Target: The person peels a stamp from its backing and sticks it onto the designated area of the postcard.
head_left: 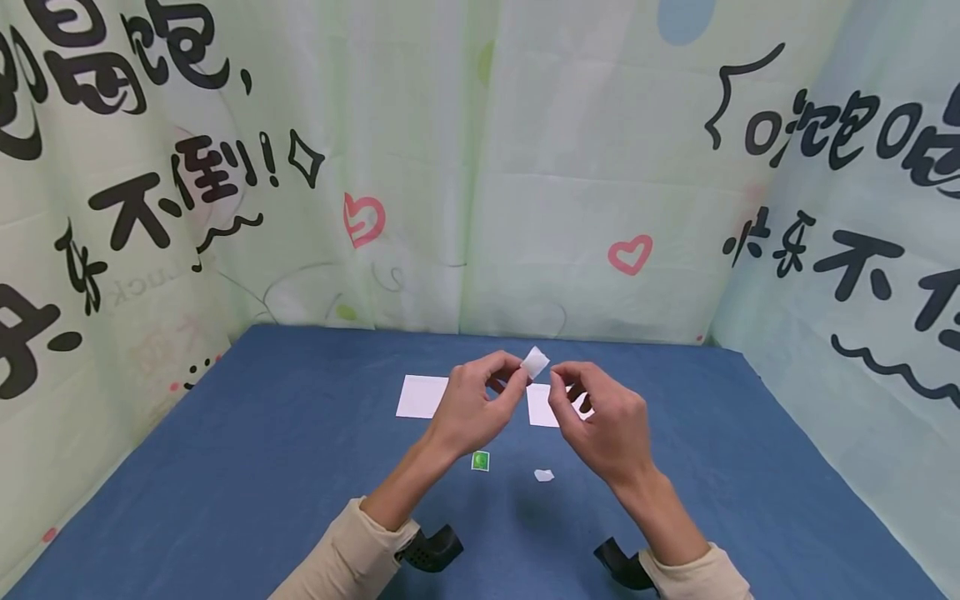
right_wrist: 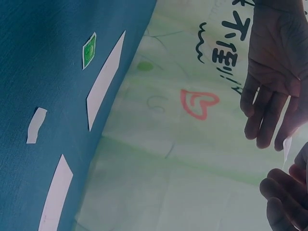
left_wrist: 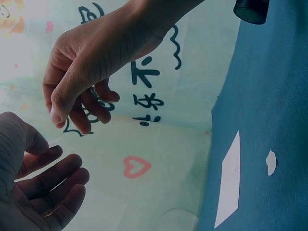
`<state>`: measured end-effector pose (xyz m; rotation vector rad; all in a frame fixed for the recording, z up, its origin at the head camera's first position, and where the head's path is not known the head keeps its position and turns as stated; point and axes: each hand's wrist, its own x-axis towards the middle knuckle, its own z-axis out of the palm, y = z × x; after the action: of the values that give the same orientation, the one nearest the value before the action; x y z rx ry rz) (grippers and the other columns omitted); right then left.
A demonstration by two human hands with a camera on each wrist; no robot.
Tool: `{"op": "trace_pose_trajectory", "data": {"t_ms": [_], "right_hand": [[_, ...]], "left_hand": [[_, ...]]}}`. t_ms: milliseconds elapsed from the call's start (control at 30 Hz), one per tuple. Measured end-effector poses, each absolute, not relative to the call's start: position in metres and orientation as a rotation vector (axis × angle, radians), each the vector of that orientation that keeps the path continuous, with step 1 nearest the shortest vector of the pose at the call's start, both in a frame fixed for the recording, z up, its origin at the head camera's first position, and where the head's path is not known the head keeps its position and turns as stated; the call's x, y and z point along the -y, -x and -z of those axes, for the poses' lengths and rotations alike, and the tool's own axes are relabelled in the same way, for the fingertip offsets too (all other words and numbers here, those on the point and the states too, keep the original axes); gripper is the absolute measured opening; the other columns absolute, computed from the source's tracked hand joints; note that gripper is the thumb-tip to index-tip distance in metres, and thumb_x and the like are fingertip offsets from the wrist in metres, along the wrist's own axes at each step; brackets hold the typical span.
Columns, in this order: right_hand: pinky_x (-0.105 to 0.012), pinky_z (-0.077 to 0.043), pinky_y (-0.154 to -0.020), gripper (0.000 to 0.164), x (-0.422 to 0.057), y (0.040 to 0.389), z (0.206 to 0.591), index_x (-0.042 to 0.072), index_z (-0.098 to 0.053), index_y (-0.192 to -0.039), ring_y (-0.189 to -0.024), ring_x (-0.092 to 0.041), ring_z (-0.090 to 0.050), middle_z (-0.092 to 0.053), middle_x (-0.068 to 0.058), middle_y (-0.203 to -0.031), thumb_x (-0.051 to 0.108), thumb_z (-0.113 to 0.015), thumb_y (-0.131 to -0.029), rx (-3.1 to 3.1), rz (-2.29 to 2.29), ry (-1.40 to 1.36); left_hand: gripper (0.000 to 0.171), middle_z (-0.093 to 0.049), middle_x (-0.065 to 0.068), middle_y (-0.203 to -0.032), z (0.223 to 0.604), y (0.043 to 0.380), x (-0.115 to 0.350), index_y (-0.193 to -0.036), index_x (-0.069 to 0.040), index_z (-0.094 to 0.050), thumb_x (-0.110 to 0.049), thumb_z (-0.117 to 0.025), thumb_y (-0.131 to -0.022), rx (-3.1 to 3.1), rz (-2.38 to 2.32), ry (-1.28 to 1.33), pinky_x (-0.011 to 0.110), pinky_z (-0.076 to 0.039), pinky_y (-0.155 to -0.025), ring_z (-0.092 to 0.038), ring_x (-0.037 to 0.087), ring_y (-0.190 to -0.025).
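Observation:
My left hand [head_left: 474, 407] pinches a small white piece of paper [head_left: 535, 363] between thumb and index finger, above the far part of the table. In the right wrist view, the paper's edge [right_wrist: 287, 146] shows as a thin sliver at those fingertips. Just to the right, my right hand [head_left: 606, 421] is raised with loosely bent fingers. Its thumb and index tips come close to the paper, a narrow gap apart, and I see nothing between them. On the blue table [head_left: 300, 467] below lie a small green picture sticker [head_left: 480, 461] with a white border and a white paper scrap [head_left: 543, 475].
Two white paper cards lie behind the hands: the left card [head_left: 420, 397] and the right card [head_left: 542, 406], each partly covered by a hand. A printed curtain [head_left: 420, 167] hangs round the table's far and side edges. Black wrist devices [head_left: 433, 550] sit at both cuffs.

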<state>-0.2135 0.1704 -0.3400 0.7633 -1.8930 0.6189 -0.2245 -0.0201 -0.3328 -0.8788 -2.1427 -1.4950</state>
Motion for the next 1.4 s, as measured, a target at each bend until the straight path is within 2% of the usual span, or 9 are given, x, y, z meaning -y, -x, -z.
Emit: {"op": "trace_pose_trajectory", "data": {"t_ms": [200, 567, 833, 1067, 1300, 1400], "right_hand": [[-0.027, -0.051, -0.052, 0.019, -0.1686, 0.2137, 0.3413, 0.001, -0.070, -0.096, -0.059, -0.015, -0.064, -0.071, -0.005, -0.082, 0.019, -0.061, -0.097, 1.872, -0.600, -0.788], [-0.031, -0.052, -0.051, 0.027, -0.1684, 0.2129, 0.3417, 0.001, -0.070, -0.098, -0.059, -0.017, -0.065, -0.071, -0.006, -0.082, 0.025, -0.058, -0.101, 1.894, -0.585, -0.800], [-0.027, -0.051, -0.053, 0.022, -0.1682, 0.2128, 0.3420, 0.001, -0.071, -0.099, -0.060, -0.017, -0.065, -0.072, -0.006, -0.084, 0.021, -0.062, -0.099, 1.909, -0.582, -0.808], [-0.029, -0.052, -0.051, 0.030, -0.1681, 0.2139, 0.3432, 0.001, -0.070, -0.099, -0.060, -0.017, -0.066, -0.072, -0.007, -0.083, 0.028, -0.057, -0.103, 1.902, -0.568, -0.811], [-0.030, -0.053, -0.052, 0.040, -0.1672, 0.2143, 0.3423, 0.001, -0.070, -0.099, -0.061, -0.016, -0.067, -0.073, -0.007, -0.083, 0.036, -0.052, -0.105, 1.901, -0.533, -0.829], [-0.030, -0.053, -0.051, 0.039, -0.1671, 0.2148, 0.3425, 0.002, -0.070, -0.099, -0.061, -0.016, -0.067, -0.073, -0.007, -0.083, 0.035, -0.052, -0.105, 1.900, -0.528, -0.837]], "left_hand": [[0.014, -0.074, 0.007, -0.093, 0.3342, 0.2246, 0.0194, -0.104, -0.003, -0.073, -0.010, -0.062, -0.100, 2.147, 1.499, 0.889, 0.027, -0.055, -0.074, -0.066, 0.017, -0.078], [0.015, -0.074, 0.007, -0.093, 0.3350, 0.2250, 0.0172, -0.104, -0.003, -0.073, -0.010, -0.061, -0.100, 2.138, 1.503, 0.925, 0.032, -0.056, -0.077, -0.067, 0.019, -0.080], [0.014, -0.074, 0.009, -0.093, 0.3335, 0.2238, 0.0163, -0.104, -0.002, -0.073, -0.009, -0.061, -0.099, 2.125, 1.510, 0.937, 0.036, -0.057, -0.077, -0.068, 0.023, -0.080], [0.014, -0.074, 0.005, -0.091, 0.3345, 0.2233, 0.0162, -0.103, -0.004, -0.074, -0.009, -0.062, -0.099, 2.136, 1.489, 0.927, 0.032, -0.057, -0.078, -0.067, 0.015, -0.079], [0.014, -0.074, 0.004, -0.091, 0.3347, 0.2231, 0.0160, -0.103, -0.004, -0.074, -0.009, -0.061, -0.099, 2.137, 1.487, 0.926, 0.030, -0.056, -0.078, -0.067, 0.015, -0.080], [0.013, -0.074, 0.004, -0.091, 0.3346, 0.2228, 0.0159, -0.103, -0.004, -0.073, -0.009, -0.062, -0.099, 2.137, 1.493, 0.922, 0.029, -0.056, -0.078, -0.068, 0.015, -0.080]]}}
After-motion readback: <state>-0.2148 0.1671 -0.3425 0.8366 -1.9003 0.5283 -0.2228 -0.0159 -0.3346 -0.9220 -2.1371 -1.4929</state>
